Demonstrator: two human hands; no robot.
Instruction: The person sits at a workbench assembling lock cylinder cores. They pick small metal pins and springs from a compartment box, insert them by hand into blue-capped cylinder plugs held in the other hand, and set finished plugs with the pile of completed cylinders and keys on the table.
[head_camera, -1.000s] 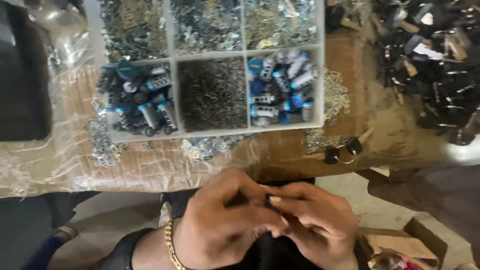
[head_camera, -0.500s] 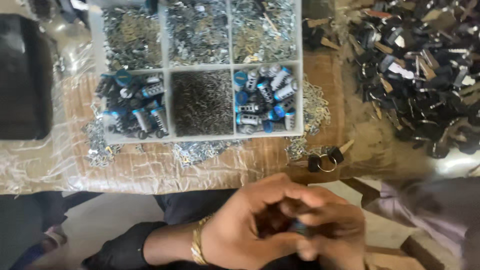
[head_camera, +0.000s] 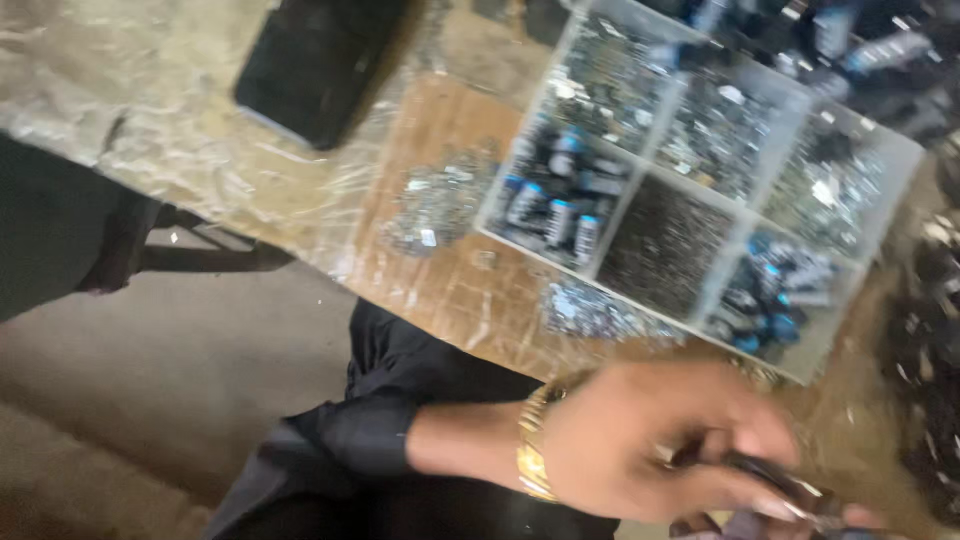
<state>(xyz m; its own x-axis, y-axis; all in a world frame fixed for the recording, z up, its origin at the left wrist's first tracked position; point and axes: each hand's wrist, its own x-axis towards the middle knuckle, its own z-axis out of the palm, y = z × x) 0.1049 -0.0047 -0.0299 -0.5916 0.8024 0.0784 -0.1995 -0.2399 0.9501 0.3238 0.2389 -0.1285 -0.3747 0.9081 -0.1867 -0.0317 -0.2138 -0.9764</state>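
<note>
The left hand (head_camera: 650, 445) sits low at the table's (head_camera: 200, 140) edge, gold bracelet (head_camera: 535, 455) on the wrist, thumb and fingers pinched round a small dark part (head_camera: 775, 478) with a bit of metal showing at its tip. It's all blurred, so what kind of part that is, I can't make out. The right hand (head_camera: 800, 522) is barely there, just a fingertip or two at the bottom edge, touching the same piece from below; whether those fingers are curled or spread, I can't tell.

Just beyond the knuckles, the clear compartment tray (head_camera: 900, 190) lies tilted across the view: blue-capped cylinders (head_camera: 555, 205) in one cell, fine dark bits in the next, silvery hardware behind. Loose metal bits (head_camera: 435, 205) lie scattered on the plastic-wrapped wood beside it, and a black phone-like slab (head_camera: 315, 65) is well apart at the far side.

The risk I'd call: that part is held out over the table's edge, above the lap. A slack pinch and it drops to the floor. And the tray is close, so a careless knuckle could jog it and mix the cells.
</note>
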